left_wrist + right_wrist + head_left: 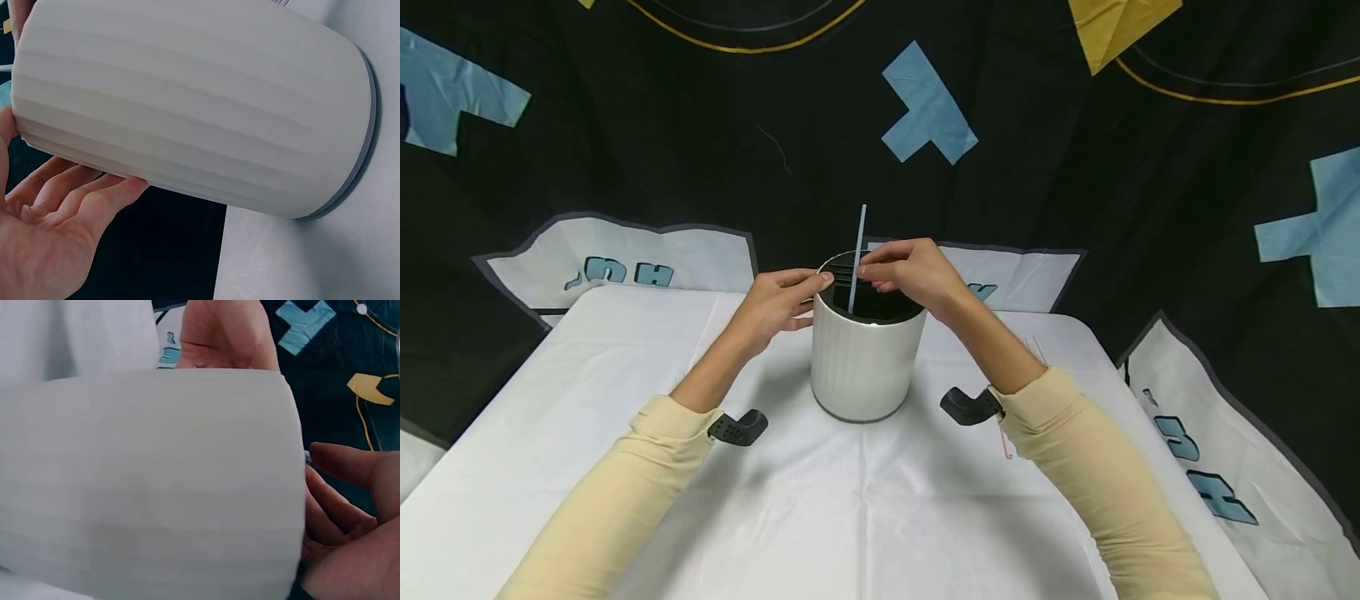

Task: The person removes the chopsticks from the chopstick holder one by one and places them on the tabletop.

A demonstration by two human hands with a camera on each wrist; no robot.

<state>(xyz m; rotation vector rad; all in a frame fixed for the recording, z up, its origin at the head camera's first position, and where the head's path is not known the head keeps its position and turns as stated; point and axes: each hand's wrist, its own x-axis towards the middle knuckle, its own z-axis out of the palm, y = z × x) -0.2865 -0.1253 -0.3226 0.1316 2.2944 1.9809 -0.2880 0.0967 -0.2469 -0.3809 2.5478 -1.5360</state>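
A white ribbed bin (867,367) with a dark inside and a dark base ring stands upright on the white table. My left hand (772,304) grips its left side, thumb at the rim and fingers along the outer wall. In the left wrist view, the fingers (94,200) touch the ribbed wall. Above the opening, my right hand (917,271) pinches a thin pale blue straw-like stick (861,229) between thumb and fingers. The stick is nearly upright, its lower end inside the bin. In the right wrist view, the bin hides most of the stick.
Thin reddish and pale strips (1006,443) lie on the white tablecloth (865,517) beside the right forearm, which partly covers them. Behind the table hangs a black cloth (715,142) with blue and yellow shapes. Each wrist carries a black camera mount (739,427).
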